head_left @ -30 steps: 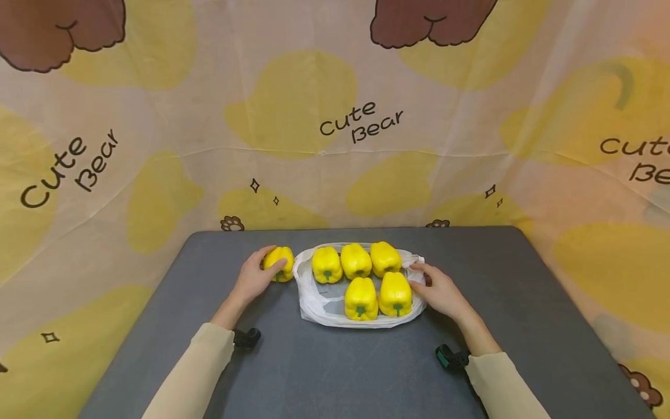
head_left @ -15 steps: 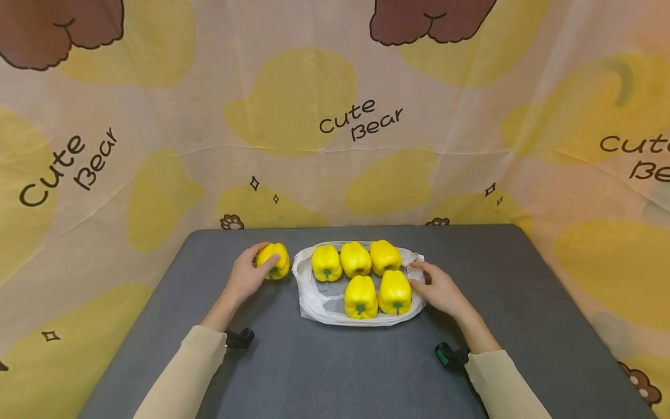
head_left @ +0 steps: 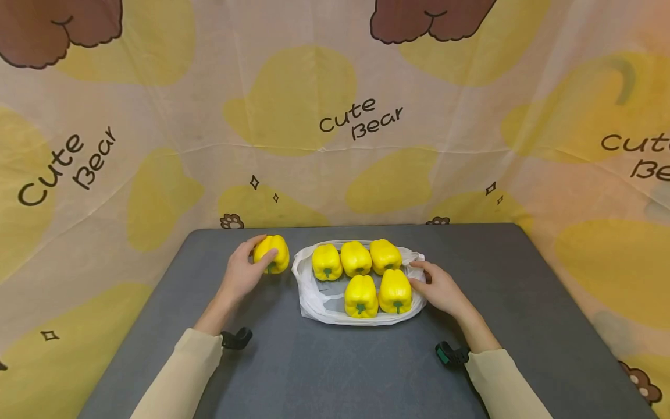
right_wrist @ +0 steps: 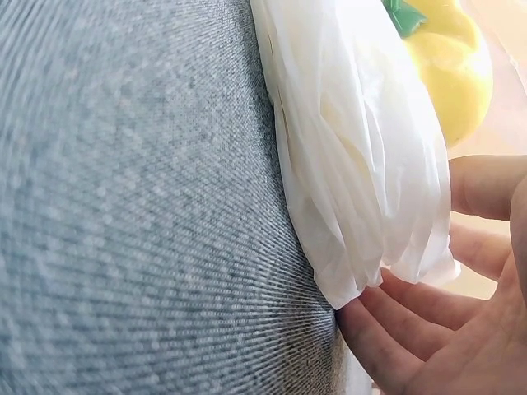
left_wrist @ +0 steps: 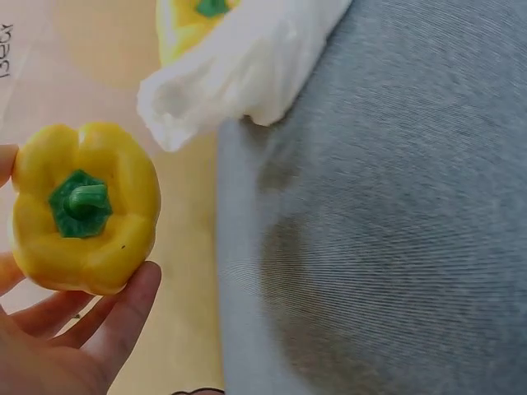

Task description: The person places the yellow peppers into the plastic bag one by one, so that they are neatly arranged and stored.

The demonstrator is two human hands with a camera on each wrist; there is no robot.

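My left hand holds a yellow bell pepper left of the white plastic bag. In the left wrist view this bell pepper shows its green stem towards the camera, with fingers under and behind it; it looks lifted off the table. Several more yellow bell peppers lie in the wide-mouthed bag, three along the back and two in front. At the bag's right end, my right hand holds its edge. In the right wrist view the thumb and fingers stand about the bag's crumpled side, some fingertips hidden behind it.
The grey table extends around the bag on all sides. Behind it hangs a printed cloth with bear figures and lettering. Each wrist wears a black device. Inside the bag, a gap shows at the front left.
My left hand has moved left and slightly up with the bell pepper, away from the bag's left edge. The right hand and the bag have stayed in place.
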